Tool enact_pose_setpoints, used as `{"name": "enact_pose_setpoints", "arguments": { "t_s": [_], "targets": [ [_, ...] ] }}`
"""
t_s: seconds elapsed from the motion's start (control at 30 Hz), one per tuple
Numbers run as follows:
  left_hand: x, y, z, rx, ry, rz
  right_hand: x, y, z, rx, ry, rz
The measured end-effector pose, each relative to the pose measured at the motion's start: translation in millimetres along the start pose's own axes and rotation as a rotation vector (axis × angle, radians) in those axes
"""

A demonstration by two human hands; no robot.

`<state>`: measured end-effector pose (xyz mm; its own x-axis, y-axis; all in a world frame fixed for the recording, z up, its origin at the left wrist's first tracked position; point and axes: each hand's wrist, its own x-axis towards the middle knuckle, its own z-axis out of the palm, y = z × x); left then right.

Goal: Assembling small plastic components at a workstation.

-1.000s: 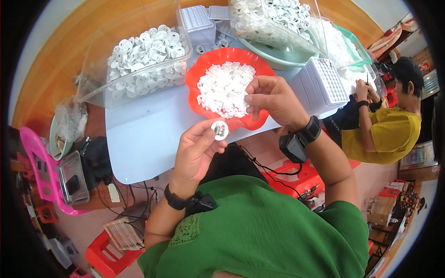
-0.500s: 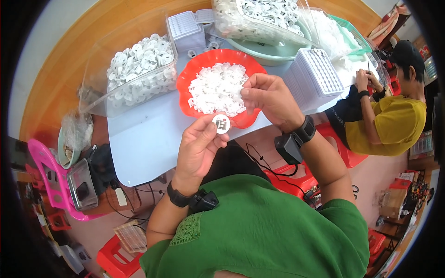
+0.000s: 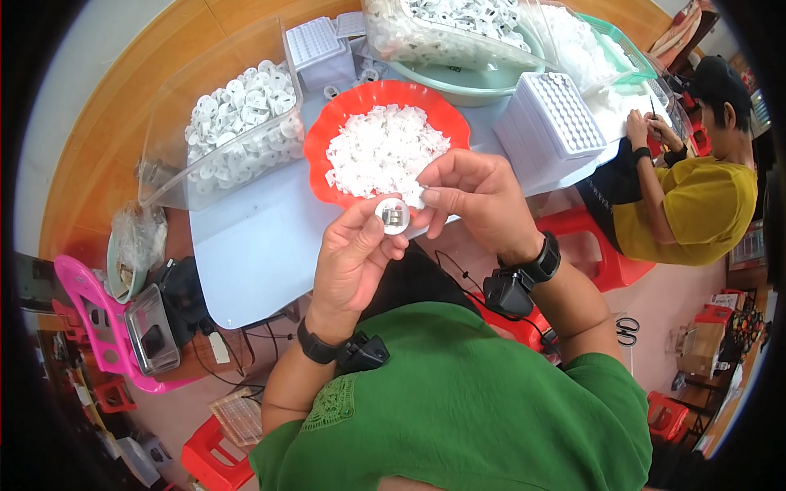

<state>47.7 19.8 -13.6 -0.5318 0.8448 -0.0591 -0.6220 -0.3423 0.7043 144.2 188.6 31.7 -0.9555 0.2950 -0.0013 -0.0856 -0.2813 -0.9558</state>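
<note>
Between the thumb and fingers of my left hand (image 3: 348, 258) is a round white plastic part (image 3: 392, 216) with metal pieces inside, its inner side facing up. Close to its right, my right hand (image 3: 475, 196) pinches a small white plastic piece (image 3: 416, 196). The two parts are almost touching; whether they meet, I cannot tell. Just beyond both hands stands a red wavy-rimmed bowl (image 3: 321, 139) heaped with small white plastic pieces (image 3: 385, 147).
A clear bin (image 3: 164, 176) of round white parts (image 3: 246, 106) stands left on the pale blue table (image 3: 246, 270). Stacked white trays (image 3: 544, 123) are at right, and a green basin (image 3: 467, 90) sits behind under another bin. A co-worker in yellow (image 3: 688, 204) works at far right.
My right hand has come from over the bowl toward me and down, bringing a small white piece beside the round part. My left hand has stayed nearly in place.
</note>
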Motion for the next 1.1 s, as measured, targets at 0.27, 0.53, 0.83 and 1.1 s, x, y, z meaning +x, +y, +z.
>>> {"name": "enact_pose_setpoints", "arguments": {
  "t_s": [0.27,0.53,0.83,1.1],
  "targets": [
    [-3.1,-4.1,-4.5,-0.028,-0.046,0.051,-6.6,10.5,17.9,-0.024,0.009,-0.173],
    [-8.4,-2.9,-4.9,0.028,-0.051,0.090,-11.2,6.7,32.0,-0.505,0.063,-0.417],
    [-9.4,-3.0,-6.3,0.061,-0.077,0.119,-9.0,13.5,27.5,-0.581,0.020,-0.545],
    [-10.5,-5.2,-2.8,0.087,-0.052,0.136,-9.6,9.8,24.1,-0.675,-0.012,-0.583]
  ]
}}
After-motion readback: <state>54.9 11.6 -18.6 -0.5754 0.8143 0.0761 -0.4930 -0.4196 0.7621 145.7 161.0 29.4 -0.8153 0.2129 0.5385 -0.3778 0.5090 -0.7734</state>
